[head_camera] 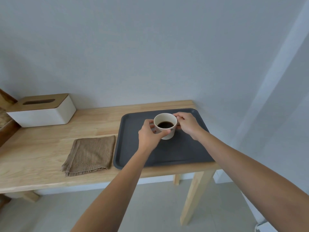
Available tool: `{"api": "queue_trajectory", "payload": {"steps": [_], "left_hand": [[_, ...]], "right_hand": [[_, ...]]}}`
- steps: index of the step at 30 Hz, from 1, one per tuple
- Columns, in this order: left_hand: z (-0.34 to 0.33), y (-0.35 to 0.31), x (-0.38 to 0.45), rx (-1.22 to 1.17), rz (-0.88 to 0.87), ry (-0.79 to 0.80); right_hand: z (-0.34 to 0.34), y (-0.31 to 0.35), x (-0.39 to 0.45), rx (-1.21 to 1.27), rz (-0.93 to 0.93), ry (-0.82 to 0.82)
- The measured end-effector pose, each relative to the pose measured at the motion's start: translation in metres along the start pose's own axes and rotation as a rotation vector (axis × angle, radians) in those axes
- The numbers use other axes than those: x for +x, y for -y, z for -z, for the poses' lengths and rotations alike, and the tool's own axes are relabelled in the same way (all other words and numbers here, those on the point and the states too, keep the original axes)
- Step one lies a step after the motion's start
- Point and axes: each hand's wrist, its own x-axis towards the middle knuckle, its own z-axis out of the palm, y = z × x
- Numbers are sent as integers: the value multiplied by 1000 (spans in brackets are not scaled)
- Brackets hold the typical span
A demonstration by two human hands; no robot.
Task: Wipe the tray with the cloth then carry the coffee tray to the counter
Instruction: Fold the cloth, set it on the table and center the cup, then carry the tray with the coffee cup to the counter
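Both hands, left hand (148, 134) and right hand (188, 123), fingers wrapped around the coffee cup (165, 125) above the tray (184, 153), cloth (90, 154) left of the tray; a tilt would likely spill coffee

We see a dark grey, plain tray (175, 153) on a pale, honey-toned wooden surface (41, 164) with fine lengthwise grain. On the tray we find a cream-white cup (168, 130) holding near-black coffee (165, 125); a small dark mark shows on its side, too blurred for us to read. Beside the tray we note a light brown cloth (90, 154) with a nubby terry texture. Further left we see a white tissue box (45, 114) with a tan wooden lid. We see a flat pale blue-grey wall (150, 56) and a light grey floor (150, 206).
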Motion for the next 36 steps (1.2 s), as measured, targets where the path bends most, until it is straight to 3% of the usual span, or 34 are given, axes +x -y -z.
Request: {"api": "queue_trajectory", "payload": {"steps": [5, 7, 11, 14, 16, 19, 29, 36], "left_hand": [[-9, -2, -3, 18, 2, -3], [-2, 3, -4, 95, -38, 2], [36, 29, 3, 439, -129, -114], [66, 55, 12, 807, 54, -86], [75, 66, 14, 910, 131, -26], [74, 69, 14, 979, 77, 1], [63, 67, 11, 888, -39, 101], [34, 49, 10, 495, -130, 151]], "right_hand": [[13, -5, 1, 6, -2, 76], [21, -10, -2, -102, 42, 17], [42, -41, -13, -450, 128, -127], [54, -66, -21, -661, 51, -51], [59, -76, -26, -709, -29, 2], [61, -80, -32, -602, -110, -2], [90, -81, -66, -311, -161, -86], [121, -95, -103, -195, -243, -231]]}}
